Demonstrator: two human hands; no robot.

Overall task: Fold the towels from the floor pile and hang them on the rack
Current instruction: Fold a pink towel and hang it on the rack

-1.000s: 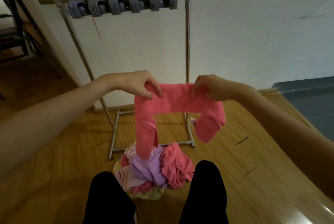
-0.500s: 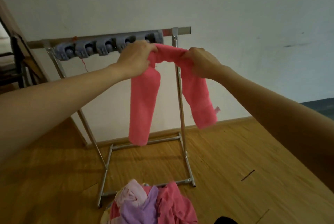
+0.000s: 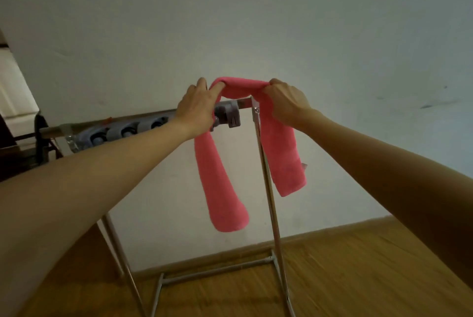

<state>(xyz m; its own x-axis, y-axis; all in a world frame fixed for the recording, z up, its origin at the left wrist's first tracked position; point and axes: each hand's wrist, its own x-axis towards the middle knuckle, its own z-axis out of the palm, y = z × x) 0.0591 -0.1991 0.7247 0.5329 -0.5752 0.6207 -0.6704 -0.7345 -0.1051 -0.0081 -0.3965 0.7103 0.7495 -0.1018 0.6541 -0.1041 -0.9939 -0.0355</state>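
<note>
1. While both arms reach up from the lower corners of the frame, the left hand [image 3: 197,108] and the right hand [image 3: 286,102] meet just above the middle, each grasping the same pink towel [image 3: 225,188].
2. Folded into a long narrow strip, the towel arches between the two hands; the left hand's fingers pinch it at one end of the arch and the right hand's fingers curl round it at the other.
3. One end hangs down below the left hand to the centre of the frame, and the shorter end hangs below the right hand, a little to the right of centre.
4. A small pale tag [image 3: 304,166] pokes out at the right edge of the shorter end; any writing on it is too small to read.
5. The towel's arch sits over the right end of the metal rack [image 3: 267,188], whose top bar runs from the middle left toward the hands; whether the cloth touches the bar cannot be told.
6. A row of grey clip holders [image 3: 128,132] is fixed along that bar, with no brand or label legible on them.
7. The rack's upright post passes between the two hanging ends down to the wooden floor [image 3: 371,278] in the lower right.
8. A pale wall [image 3: 256,22] fills the upper frame.
</note>
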